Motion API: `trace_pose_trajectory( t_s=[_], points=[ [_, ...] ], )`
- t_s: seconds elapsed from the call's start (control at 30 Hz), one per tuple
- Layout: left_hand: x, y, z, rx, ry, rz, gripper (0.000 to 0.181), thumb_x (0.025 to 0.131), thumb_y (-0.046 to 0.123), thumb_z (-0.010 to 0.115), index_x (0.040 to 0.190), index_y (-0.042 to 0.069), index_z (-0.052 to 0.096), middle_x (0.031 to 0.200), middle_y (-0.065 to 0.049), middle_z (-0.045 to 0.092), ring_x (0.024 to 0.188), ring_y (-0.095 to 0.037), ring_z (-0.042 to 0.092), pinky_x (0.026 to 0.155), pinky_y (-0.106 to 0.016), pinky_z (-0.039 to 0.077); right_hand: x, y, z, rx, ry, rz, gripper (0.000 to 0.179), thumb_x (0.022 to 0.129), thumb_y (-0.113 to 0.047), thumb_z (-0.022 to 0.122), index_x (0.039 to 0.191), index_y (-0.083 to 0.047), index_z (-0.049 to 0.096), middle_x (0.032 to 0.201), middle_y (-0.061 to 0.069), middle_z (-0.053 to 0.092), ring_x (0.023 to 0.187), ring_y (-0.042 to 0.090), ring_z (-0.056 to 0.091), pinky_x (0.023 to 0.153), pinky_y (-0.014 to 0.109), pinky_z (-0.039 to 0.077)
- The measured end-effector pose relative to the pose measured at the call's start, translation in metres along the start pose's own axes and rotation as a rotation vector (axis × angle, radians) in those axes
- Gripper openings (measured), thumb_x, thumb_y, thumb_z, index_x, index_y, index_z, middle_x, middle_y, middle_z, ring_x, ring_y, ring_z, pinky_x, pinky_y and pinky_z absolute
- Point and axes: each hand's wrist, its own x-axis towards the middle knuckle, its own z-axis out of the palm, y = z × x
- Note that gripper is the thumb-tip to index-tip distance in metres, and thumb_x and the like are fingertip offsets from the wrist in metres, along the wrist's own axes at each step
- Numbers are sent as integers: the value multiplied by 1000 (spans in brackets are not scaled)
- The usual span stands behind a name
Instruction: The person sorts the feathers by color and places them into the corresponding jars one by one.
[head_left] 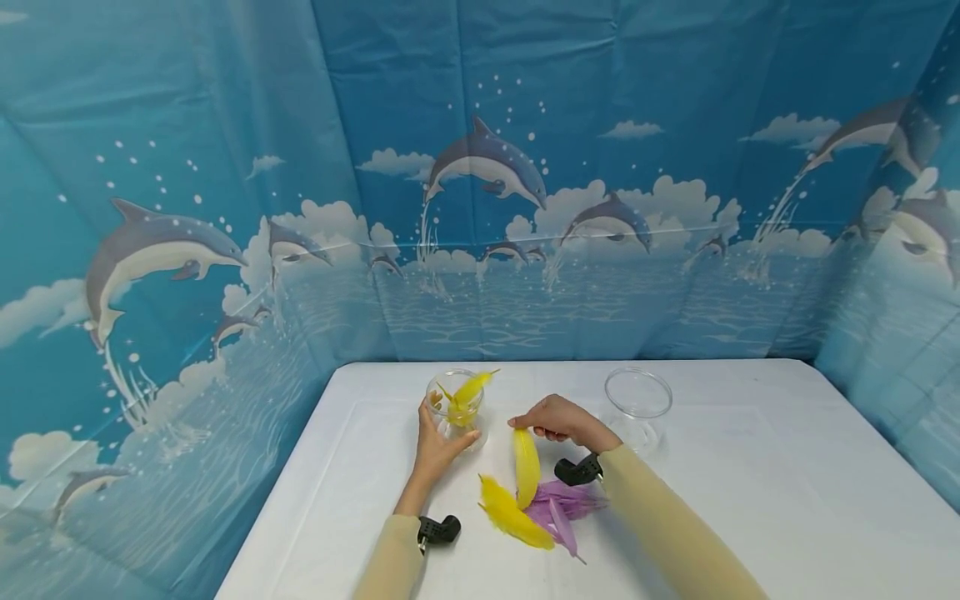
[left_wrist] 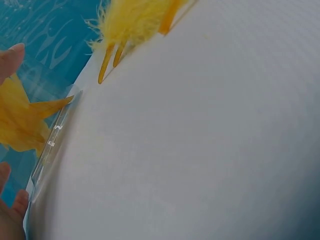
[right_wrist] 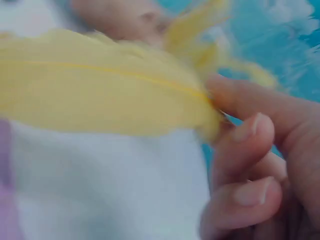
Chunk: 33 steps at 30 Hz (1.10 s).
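My left hand [head_left: 437,450] curls round a clear footed bowl [head_left: 454,429] at the left of the table, thumb on its near side. Several yellow feathers [head_left: 465,392] stand in that bowl, one sticking out past the rim. Between thumb and fingertips my right hand [head_left: 558,417] pinches a yellow feather [right_wrist: 100,90] by one end. This feather hangs down toward a small pile of purple feathers [head_left: 573,502]. More yellow plumage [head_left: 513,517] lies beside the pile, partly overlapping it. In the left wrist view, only fingertips of the left hand [left_wrist: 11,210] show at the edge.
A second clear footed bowl [head_left: 637,396] stands at the right, behind the right forearm. The white table [head_left: 787,483] backs onto a blue dolphin-print curtain [head_left: 480,275], which also runs along both sides.
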Motion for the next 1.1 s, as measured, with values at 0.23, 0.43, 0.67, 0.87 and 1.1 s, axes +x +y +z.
trace_pose_trajectory(
  t_s=[0.23, 0.43, 0.67, 0.87, 1.1],
  points=[
    [1, 3, 0, 5, -1, -8, 111, 70, 30, 86, 149, 17, 9, 150, -10, 23, 137, -27, 21, 108, -51, 19, -12, -47, -14, 277, 239, -182, 41, 81, -48, 72, 72, -8, 66, 55, 2, 44, 47, 15, 32, 50, 28, 29],
    [1, 5, 0, 1, -6, -2, 111, 69, 34, 86, 149, 16, 10, 150, -10, 24, 136, -26, 23, 108, -50, 20, -15, -79, -9, 496, 422, -285, 40, 82, -46, 71, 87, -7, 71, 59, 4, 50, 50, 15, 39, 52, 28, 36],
    [-2, 2, 0, 9, 14, -18, 112, 68, 29, 87, 148, 12, 10, 150, -16, 22, 135, -31, 25, 107, -53, 21, 3, -90, 18, 574, 544, -299, 39, 83, -44, 71, 95, -7, 74, 60, 3, 56, 45, 13, 41, 46, 27, 37],
    [-5, 1, -1, -2, 4, -29, 112, 69, 31, 86, 148, 15, 9, 151, -13, 21, 136, -29, 24, 109, -51, 18, 19, -87, 44, 548, 605, -276, 35, 84, -46, 69, 92, -12, 75, 61, 5, 59, 48, 17, 44, 47, 29, 40],
    [-2, 4, -1, 5, -11, -26, 110, 72, 31, 84, 149, 16, 7, 152, -12, 18, 137, -29, 22, 109, -51, 18, 22, -80, 61, 345, 517, -248, 39, 83, -51, 67, 88, -13, 74, 64, 9, 63, 47, 15, 44, 44, 26, 37]
  ],
)
